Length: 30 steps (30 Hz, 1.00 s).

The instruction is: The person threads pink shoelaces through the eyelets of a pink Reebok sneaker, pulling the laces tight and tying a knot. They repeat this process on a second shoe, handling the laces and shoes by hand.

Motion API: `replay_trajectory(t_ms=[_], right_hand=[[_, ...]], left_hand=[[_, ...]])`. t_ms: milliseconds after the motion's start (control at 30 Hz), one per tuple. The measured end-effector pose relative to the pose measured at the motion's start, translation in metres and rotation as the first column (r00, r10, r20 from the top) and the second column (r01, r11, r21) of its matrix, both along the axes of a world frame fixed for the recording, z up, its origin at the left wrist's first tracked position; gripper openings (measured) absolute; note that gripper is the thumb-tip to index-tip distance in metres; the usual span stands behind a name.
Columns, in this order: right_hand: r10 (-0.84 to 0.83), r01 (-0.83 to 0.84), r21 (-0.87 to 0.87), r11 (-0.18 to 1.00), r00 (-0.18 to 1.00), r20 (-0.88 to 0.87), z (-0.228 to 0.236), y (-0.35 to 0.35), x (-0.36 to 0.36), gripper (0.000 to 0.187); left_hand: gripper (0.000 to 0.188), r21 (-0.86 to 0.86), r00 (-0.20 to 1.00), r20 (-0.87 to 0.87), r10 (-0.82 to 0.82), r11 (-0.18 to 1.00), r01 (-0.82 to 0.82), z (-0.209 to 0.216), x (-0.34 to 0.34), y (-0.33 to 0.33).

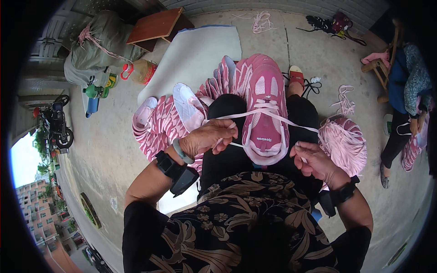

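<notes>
A pink shoe upper (265, 125) lies across my lap, its opening toward me. Pale pink lace (266, 108) threads its lower eyelets, and its two loose lengths run out to the left and right. My left hand (205, 136) is closed on a lace left of the opening. On the other side, my right hand (317, 163) pinches a thin pale piece that looks like lace. Both hands are apart from the upper. A long nested row of pink and white uppers (166, 123) curves round my left knee.
A large bundle of pink laces (344, 144) sits by my right knee. Ahead lies a pale sheet (205, 48), near a wooden stool (157, 28) and a red-handled jug (140, 72). Loose laces (262, 22) lie by the wall. Another person's hand (415, 125) works at far right.
</notes>
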State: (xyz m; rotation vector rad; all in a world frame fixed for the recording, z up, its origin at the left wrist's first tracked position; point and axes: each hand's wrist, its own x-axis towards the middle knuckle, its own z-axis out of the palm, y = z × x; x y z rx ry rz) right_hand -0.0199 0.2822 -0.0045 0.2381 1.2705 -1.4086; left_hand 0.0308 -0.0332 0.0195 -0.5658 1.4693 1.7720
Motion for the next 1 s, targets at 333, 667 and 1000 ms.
replay_trajectory(t_ms=[333,667,1000], right_hand=[[-0.43,0.387,-0.202,0.9,0.865,-0.259,-0.031,-0.061,-0.088,0.017],[-0.492,0.484,-0.2,0.852,0.608,-0.624,-0.019,-0.056,-0.043,0.036],[-0.548,0.468,-0.29,0.835,0.751,-0.367,-0.033,-0.065,-0.034,0.014]], left_hand=[[0.029,-0.108,0.96,-0.186,0.21,0.967,-0.232,-0.019,-0.083,0.014],[0.033,-0.605,0.643,-0.716,-0.273,0.702,-0.376,-0.012,-0.031,0.025],[0.015,0.02,0.825,-0.349,0.445,0.883,-0.469,-0.022,-0.027,0.029]])
